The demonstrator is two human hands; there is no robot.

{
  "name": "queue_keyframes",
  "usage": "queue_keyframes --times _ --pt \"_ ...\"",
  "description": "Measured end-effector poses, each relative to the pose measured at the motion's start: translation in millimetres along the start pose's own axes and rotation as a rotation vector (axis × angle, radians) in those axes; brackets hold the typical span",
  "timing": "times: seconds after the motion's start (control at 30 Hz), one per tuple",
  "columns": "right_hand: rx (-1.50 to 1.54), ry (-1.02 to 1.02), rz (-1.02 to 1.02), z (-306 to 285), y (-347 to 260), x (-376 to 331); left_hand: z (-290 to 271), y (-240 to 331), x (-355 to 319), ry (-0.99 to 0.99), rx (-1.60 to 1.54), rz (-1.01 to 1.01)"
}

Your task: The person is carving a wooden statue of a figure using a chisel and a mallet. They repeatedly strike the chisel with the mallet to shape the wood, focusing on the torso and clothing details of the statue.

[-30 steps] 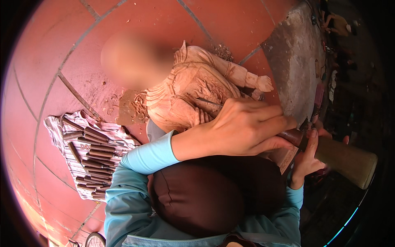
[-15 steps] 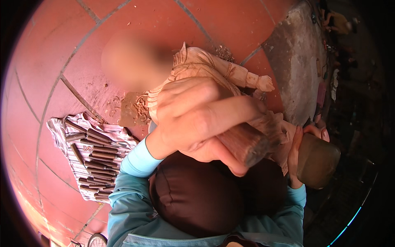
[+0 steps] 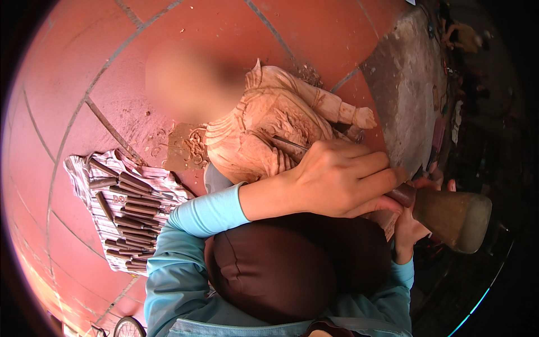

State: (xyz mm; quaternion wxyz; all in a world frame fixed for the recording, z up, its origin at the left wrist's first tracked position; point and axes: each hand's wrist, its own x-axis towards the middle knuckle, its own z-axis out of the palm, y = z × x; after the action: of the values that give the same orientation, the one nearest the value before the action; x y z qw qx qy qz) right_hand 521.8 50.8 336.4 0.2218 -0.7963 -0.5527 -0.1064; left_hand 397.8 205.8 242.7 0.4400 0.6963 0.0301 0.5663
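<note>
A carved wooden figure [image 3: 268, 104] in draped robes lies in front of me, its head blurred and one carved arm stretched to the right. My left hand [image 3: 345, 180] is closed round a chisel [image 3: 291, 144], whose thin metal blade slants onto the figure's chest folds. The chisel's brown handle end sticks out past my fingers to the right. There, my right hand [image 3: 409, 226] grips a worn wooden mallet [image 3: 457, 222]; its head overlaps the handle end in view, and I cannot tell whether they touch. The mallet's grip is mostly hidden.
Several dark-handled carving tools [image 3: 137, 210] lie in rows on a striped cloth [image 3: 84, 194] at left. Wood shavings [image 3: 193, 147] gather beside the figure on the red tiled floor [image 3: 73, 129]. A grey stone slab [image 3: 401, 95] stands at right. Part of a bicycle wheel [image 3: 129, 327] shows at lower left.
My left hand has swung down from in front of the camera, and the chisel blade now rests against the figure. The mallet has shifted slightly right.
</note>
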Motion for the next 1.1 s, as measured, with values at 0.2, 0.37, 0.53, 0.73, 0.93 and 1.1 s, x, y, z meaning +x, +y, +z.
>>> queue_keyframes --times 0.2,0.37,0.53,0.73,0.93,1.1 --pt "0.031 0.070 0.051 -2 2 2 -11 -5 0 0.014 -0.078 -0.040" --pt "-0.089 0.048 -0.206 -5 6 10 -27 -2 -3 0.048 -0.208 0.039" --pt "-0.087 -0.019 -0.225 -16 7 12 -42 -4 -9 0.024 -0.256 0.113" --pt "-0.170 -0.043 -0.551 3 -17 35 -42 -18 -21 0.063 -0.373 0.232" --pt "-0.040 -0.053 -0.469 9 -26 39 -52 -18 -16 -0.052 -0.357 0.216" --pt "-0.061 -0.077 -0.323 5 -15 24 -94 -22 6 0.470 -0.459 -0.242"
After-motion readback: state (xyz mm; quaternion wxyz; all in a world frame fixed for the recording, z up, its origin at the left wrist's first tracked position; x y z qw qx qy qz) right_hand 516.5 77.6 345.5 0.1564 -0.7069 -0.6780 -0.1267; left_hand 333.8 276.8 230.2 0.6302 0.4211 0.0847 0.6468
